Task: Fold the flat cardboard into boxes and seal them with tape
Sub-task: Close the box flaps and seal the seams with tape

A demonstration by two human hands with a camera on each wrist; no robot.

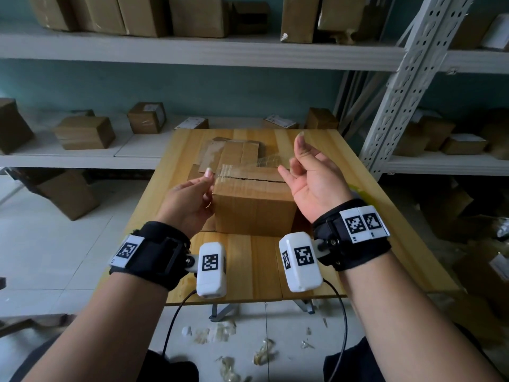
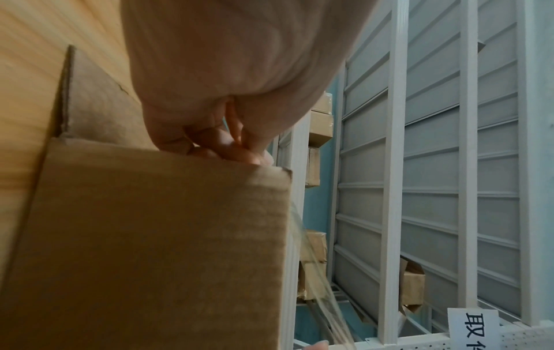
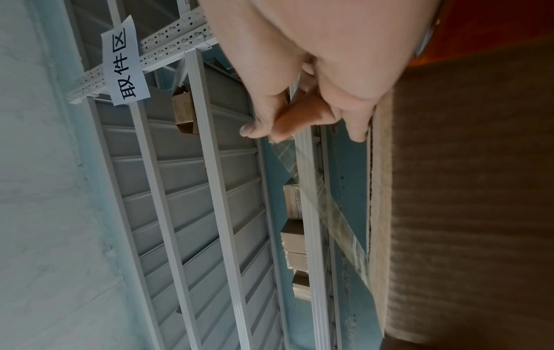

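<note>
A folded cardboard box (image 1: pixel 253 205) stands on the wooden table (image 1: pixel 248 266), its top flaps meeting at a seam. A strip of clear tape (image 1: pixel 248 165) stretches just above that seam. My left hand (image 1: pixel 208 177) pinches the strip's left end at the box's top left corner. My right hand (image 1: pixel 292 164), palm up and index finger raised, pinches the right end above the box's right edge. The left wrist view shows the box (image 2: pixel 150 236) and tape (image 2: pixel 315 272) below my fingers (image 2: pixel 228 144). In the right wrist view the tape (image 3: pixel 317 196) runs from my fingertips (image 3: pixel 279 132).
Flat cardboard (image 1: pixel 231 151) lies on the table behind the box. Shelves (image 1: pixel 192 48) behind and to the left carry several boxes. A white perforated rack post (image 1: pixel 399 92) rises at the right. Tape scraps (image 1: pixel 225 334) litter the floor below the table's near edge.
</note>
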